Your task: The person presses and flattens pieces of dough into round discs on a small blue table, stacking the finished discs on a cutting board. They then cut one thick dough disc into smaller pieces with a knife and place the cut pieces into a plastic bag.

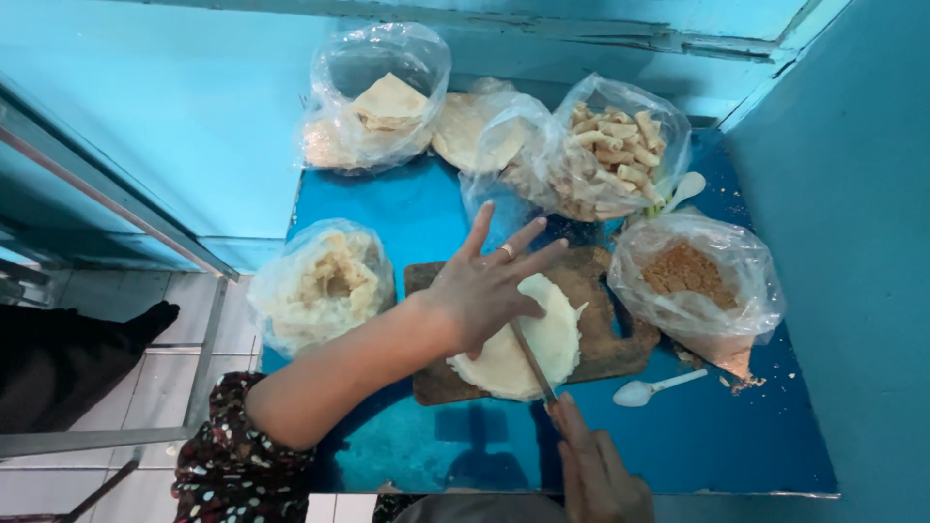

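My left hand [484, 286] lies flat with fingers spread on a round pale dough sheet [542, 347] that rests on a brown wooden cutting board [601, 291]. A ring shows on one finger. My right hand [593, 470] at the bottom edge grips the handle of a knife [533, 363]. Its blade lies across the dough sheet, pointing up toward my left hand.
On the blue table [697, 436] stand clear plastic bags: pale dough [325, 281] at left, flat wrappers [383, 107] at the back, rolled pastries [610, 150], brown crumbly filling [690, 271] at right. A white spoon [644, 389] lies near the board; another [686, 186] at the back. Blue walls close in.
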Demonstrator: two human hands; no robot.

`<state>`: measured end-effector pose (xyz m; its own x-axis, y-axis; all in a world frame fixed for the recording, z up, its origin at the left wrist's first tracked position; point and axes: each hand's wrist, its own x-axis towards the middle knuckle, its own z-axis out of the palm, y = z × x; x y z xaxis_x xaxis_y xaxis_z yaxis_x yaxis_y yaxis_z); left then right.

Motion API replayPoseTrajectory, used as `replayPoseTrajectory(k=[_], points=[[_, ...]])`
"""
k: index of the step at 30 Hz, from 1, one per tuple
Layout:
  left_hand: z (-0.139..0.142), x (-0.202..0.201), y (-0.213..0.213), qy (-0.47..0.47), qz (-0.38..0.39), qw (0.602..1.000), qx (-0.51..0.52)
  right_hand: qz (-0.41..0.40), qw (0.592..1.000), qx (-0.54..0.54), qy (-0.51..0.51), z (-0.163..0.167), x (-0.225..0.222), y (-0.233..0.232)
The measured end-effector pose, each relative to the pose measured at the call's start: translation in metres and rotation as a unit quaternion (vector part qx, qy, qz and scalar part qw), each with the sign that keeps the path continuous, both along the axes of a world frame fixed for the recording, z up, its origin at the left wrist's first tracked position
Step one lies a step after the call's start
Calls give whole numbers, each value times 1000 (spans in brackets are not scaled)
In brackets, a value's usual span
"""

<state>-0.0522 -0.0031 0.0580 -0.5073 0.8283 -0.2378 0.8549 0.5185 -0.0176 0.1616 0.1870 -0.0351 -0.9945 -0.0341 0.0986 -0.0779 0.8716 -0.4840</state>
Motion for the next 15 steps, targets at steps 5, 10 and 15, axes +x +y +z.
replayPoseTrajectory(k=[5,10,15], points=[[-17,8,6,93,-19,987,127,15,1000,17,-1,6,-6,0],[-20,10,17,169,-33,985,29,56,991,-30,114,17,-16,0],[-11,-2,15,120,-50,991,26,18,999,-29,22,25,-15,0]])
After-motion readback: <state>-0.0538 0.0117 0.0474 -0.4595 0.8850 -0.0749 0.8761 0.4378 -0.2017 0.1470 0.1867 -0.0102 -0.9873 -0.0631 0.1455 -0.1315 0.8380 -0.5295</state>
